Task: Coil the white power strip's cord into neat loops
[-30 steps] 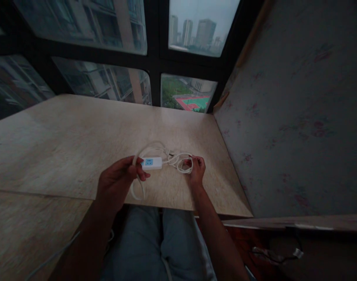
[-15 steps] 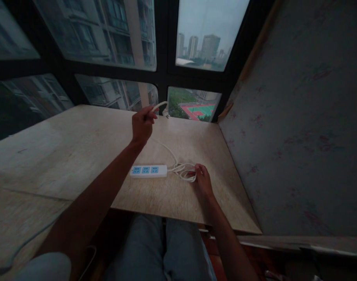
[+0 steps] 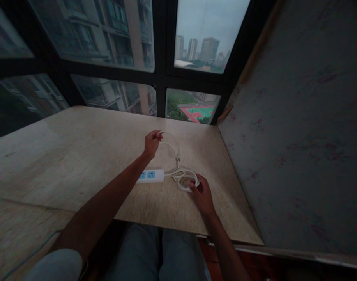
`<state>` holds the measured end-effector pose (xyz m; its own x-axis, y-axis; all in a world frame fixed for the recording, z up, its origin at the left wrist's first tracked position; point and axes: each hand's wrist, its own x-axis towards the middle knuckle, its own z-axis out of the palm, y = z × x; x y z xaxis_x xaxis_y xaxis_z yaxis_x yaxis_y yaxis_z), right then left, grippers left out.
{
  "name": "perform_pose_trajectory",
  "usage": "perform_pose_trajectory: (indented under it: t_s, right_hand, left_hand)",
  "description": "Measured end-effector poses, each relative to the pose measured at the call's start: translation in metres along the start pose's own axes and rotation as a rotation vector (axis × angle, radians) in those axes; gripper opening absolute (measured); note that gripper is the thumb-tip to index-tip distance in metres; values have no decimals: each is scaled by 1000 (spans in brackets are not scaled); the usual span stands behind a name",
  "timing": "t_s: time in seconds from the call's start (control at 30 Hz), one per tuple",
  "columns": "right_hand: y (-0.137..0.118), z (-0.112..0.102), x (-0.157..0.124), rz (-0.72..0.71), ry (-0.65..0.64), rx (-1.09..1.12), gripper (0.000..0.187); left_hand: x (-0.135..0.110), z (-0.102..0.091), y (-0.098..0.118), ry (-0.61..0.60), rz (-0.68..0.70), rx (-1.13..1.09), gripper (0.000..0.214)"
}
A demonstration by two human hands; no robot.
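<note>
Window frame [image 3: 161,88]: dark, across the far side; buildings [image 3: 210,50] and a sports court [image 3: 199,112] show outside.
Wall [image 3: 298,156]: floral-papered, closing off the right.
Tabletop [image 3: 99,144]: pale and broad; I judge it carries the cord's weight, so light holds are enough.
Left forearm [image 3: 108,187]: reaching across, hiding things beneath.
Power strip [image 3: 154,176]: lying near the front edge; I see its right end and two blue sockets.
Right hand [image 3: 203,193]: thumb and fingers gripping the right side of the coil [image 3: 181,170], apparently to keep its loops gathered.
Left hand [image 3: 152,141]: fingertips pinched on the white cord [image 3: 175,139], probably holding the free length clear of the loops.
Plug [image 3: 177,158]: just beyond the coil; I cannot tell whether it touches the tabletop. Half a second ago it hung against the window; the left hand has since come lower. Right hand stays on the coil. Three sockets showed then.
</note>
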<state>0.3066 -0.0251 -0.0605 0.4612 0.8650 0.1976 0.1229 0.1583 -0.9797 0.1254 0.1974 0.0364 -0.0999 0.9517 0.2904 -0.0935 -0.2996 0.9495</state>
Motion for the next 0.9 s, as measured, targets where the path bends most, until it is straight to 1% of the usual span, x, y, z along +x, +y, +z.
perform_pose_trajectory:
  t_s: [0.1,0.3,0.43,0.57,0.63,0.73,0.8,0.9]
  right_hand:
    - [3,-1,0,-9,-53,-87,47]
    - [3,-2,-1,-44,-68,-139,46]
    - [1,-3,-3,-59,-78,-187,49]
    - [3,-5,-4,-91,-118,-240,53]
    - [4,-5,-4,-104,-128,-257,53]
    - [5,-6,-4,-107,-125,-261,52]
    - [4,-6,-3,-90,-122,-242,52]
    - [5,-6,-3,-54,-119,-155,48]
  left_hand:
    - [-2,3,-12,-15,-31,14,13]
    - [-3,17,-28,-100,-67,109,18]
    - [-3,25,-35,-148,-67,257,23]
    - [-8,20,-36,-175,-55,448,25]
    - [-14,14,-34,-168,-54,593,33]
    - [-25,5,-31,-169,-60,1015,59]
    - [-32,-2,-28,-216,-77,1276,72]
    - [-46,-11,-21,-325,-93,1425,79]
